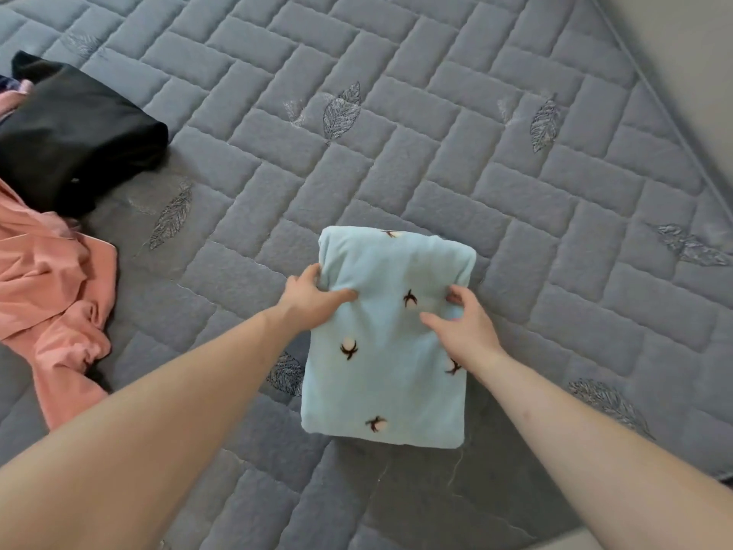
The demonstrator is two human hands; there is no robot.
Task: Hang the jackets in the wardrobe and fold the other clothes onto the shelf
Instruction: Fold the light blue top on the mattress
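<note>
A light blue fleece garment (390, 371) with small dark bird-like marks lies folded into a neat rectangle on the grey quilted bed (436, 160). My left hand (315, 299) grips its left edge, thumb on top and fingers curled round the side. My right hand (464, 323) grips the right edge the same way, thumb lying across the top. Both hands hold the folded bundle near its upper half.
A black garment (75, 133) lies in a heap at the left of the bed. A crumpled salmon-pink garment (51, 295) lies in front of it. The mattress edge and a pale wall (674, 45) run along the upper right.
</note>
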